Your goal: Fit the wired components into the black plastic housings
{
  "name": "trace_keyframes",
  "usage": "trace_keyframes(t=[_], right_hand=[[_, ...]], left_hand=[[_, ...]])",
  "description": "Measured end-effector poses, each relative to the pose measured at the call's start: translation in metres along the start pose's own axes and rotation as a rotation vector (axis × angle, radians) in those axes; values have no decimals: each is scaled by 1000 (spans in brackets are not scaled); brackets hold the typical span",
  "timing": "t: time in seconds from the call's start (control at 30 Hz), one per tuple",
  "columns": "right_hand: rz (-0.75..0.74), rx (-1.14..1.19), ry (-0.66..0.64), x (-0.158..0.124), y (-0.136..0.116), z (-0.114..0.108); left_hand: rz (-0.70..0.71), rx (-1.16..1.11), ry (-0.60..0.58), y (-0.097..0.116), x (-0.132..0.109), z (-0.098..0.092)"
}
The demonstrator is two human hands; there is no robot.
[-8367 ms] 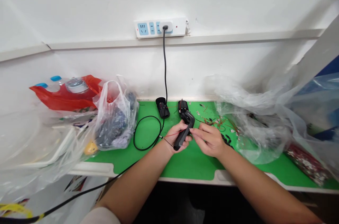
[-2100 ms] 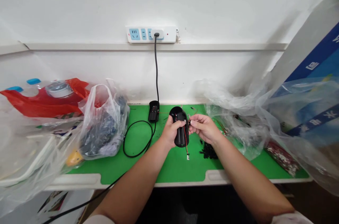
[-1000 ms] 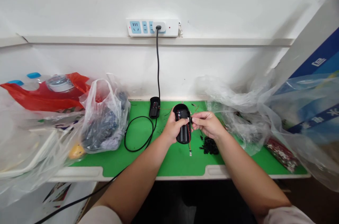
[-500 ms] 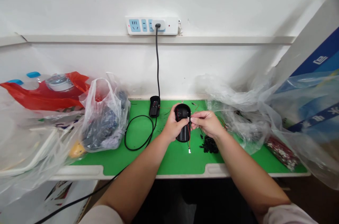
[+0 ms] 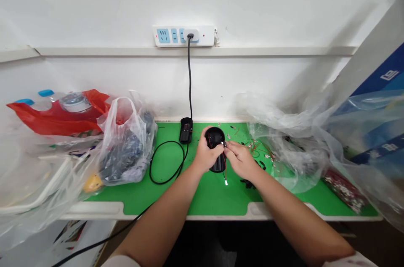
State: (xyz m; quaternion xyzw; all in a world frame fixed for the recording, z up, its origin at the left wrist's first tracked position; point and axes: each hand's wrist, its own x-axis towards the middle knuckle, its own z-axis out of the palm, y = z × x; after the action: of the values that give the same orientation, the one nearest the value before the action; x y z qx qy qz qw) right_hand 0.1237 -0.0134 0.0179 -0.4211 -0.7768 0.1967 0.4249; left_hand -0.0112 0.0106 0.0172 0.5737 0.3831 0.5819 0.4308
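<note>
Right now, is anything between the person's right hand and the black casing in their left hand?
Only a thin red wire along the black casing in the left hand; the right hand is up against the casing, with nothing else visible between them.

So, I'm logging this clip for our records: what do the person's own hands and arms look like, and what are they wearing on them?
The left hand and right hand are bare, with no gloves, and no ring or watch shows. The forearms are bare too, up to pale sleeves at the bottom of the view: the left sleeve and right sleeve.
</note>
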Motion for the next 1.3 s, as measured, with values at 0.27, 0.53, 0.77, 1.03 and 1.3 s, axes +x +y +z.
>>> trace_keyframes(t=[0.27, 0.53, 0.77, 1.03, 1.3], right_hand=[[-25, -193, 126, -12, -7, 11], [25, -270, 128, -24, -14, 12], [27, -66, 79, -10, -3, 5], [313, 767, -37, 14, 28, -25], [282, 693, 52, 10, 28, -22]], left_hand=[[39, 58, 13, 2, -6, 3], [27, 58, 35, 13, -14, 8], [-267, -118, 20, 9, -4, 2], [-728, -347, -411, 5, -10, 3], [-324, -84, -528, 1, -10, 2]])
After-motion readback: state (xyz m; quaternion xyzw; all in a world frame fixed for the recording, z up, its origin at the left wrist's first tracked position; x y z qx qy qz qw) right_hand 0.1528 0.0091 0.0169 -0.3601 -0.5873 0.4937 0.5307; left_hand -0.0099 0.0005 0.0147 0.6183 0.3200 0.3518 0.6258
